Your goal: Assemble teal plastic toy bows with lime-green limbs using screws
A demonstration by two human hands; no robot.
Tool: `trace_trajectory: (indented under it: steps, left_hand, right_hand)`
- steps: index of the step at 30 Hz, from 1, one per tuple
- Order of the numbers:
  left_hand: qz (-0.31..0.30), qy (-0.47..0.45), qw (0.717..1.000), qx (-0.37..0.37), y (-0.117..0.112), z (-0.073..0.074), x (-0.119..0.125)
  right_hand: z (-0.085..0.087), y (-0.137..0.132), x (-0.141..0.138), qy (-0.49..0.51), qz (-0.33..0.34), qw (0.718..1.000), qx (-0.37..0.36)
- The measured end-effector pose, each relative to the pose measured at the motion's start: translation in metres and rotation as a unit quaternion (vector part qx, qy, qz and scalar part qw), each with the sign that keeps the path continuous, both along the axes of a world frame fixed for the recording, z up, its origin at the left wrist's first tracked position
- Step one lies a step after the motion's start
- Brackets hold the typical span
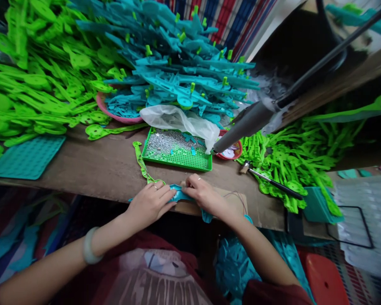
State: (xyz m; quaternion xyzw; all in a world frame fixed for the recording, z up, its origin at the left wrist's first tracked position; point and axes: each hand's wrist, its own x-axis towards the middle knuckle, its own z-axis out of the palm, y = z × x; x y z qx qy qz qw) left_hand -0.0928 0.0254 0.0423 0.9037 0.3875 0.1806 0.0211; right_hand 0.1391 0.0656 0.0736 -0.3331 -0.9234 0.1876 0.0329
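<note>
A blue plastic part [179,194] lies at the table's front edge between my two hands. My left hand [152,200] is closed on its left side, fingers bent over it. At its right side my right hand [204,195] has its fingers pinched together; what is between the fingertips is hidden. A long green plastic piece [142,164] reaches from beyond my left hand toward the tray. Just past the hands stands a green tray [178,162] holding many small silvery pieces and a few blue bits.
Green parts [34,93] heap up at left, blue parts [178,72] behind the tray. A grey rod-like tool [247,125] slants in over a red basket [238,150]. A hammer [274,182] rests on green parts at right. A teal grid mat [28,157] lies at left.
</note>
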Motion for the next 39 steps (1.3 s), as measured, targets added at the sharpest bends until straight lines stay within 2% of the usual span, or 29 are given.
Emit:
trace_trajectory:
  steps: [6, 11, 15, 18, 23, 27, 34, 39]
  left_hand:
    - [-0.011, 0.067, 0.998, -0.002, 0.011, 0.010, 0.011]
    - [-0.086, 0.012, 0.996, -0.022, 0.011, 0.002, 0.013]
    - [-0.076, 0.011, 0.996, -0.042, 0.010, 0.002, 0.015]
    - [-0.065, 0.002, 0.997, -0.038, 0.012, 0.006, 0.019]
    - [-0.083, 0.008, 0.996, -0.030, 0.017, 0.009, 0.024]
    - [-0.068, 0.050, 0.996, -0.003, 0.016, 0.005, 0.024]
    - [-0.100, 0.026, 0.994, -0.019, 0.014, -0.003, 0.016]
    - [-0.083, 0.026, 0.996, -0.023, 0.012, -0.004, 0.018]
  right_hand:
    - [0.004, -0.023, 0.014, 0.040, -0.090, 0.995, 0.000]
    - [-0.012, -0.030, 0.006, 0.067, -0.133, 0.989, 0.014]
    - [-0.025, -0.027, 0.001, 0.089, -0.172, 0.980, 0.033]
    - [-0.027, -0.027, 0.002, 0.090, -0.165, 0.981, 0.050]
    - [-0.025, -0.031, 0.006, 0.089, -0.152, 0.982, 0.067]
    - [-0.025, -0.033, 0.005, 0.068, -0.173, 0.977, 0.101]
    - [-0.026, -0.032, 0.000, 0.077, -0.177, 0.976, 0.103]
    - [-0.028, -0.034, 0.004, 0.060, -0.146, 0.979, 0.130]
